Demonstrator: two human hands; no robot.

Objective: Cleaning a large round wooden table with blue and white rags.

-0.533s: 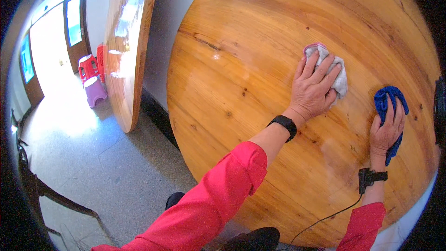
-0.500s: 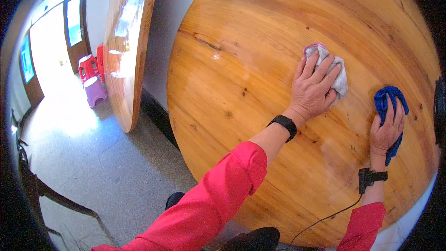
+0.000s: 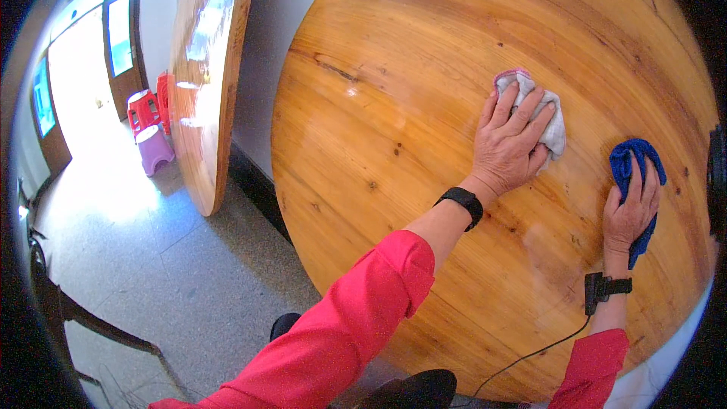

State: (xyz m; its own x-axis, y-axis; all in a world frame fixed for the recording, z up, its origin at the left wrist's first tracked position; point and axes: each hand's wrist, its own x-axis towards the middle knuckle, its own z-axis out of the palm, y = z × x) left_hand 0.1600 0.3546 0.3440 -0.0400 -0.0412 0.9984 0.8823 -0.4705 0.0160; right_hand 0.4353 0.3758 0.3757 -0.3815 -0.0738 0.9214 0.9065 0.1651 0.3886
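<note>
Before me is a large round wooden table top with a glossy, knotted grain. Near its middle, my left hand presses down on a white cloth with a pinkish edge; the fingers curl over it and cover part of it. To the right, my right hand bears on a dark blue cloth that sticks out beyond the fingertips and along the outer side of the hand. Both cloths lie against the wood.
At left, another round wooden top stands on edge by the wall. Behind it are a red stool and a purple stool, close to a bright doorway. A thin cable runs from my right wrist strap across the table.
</note>
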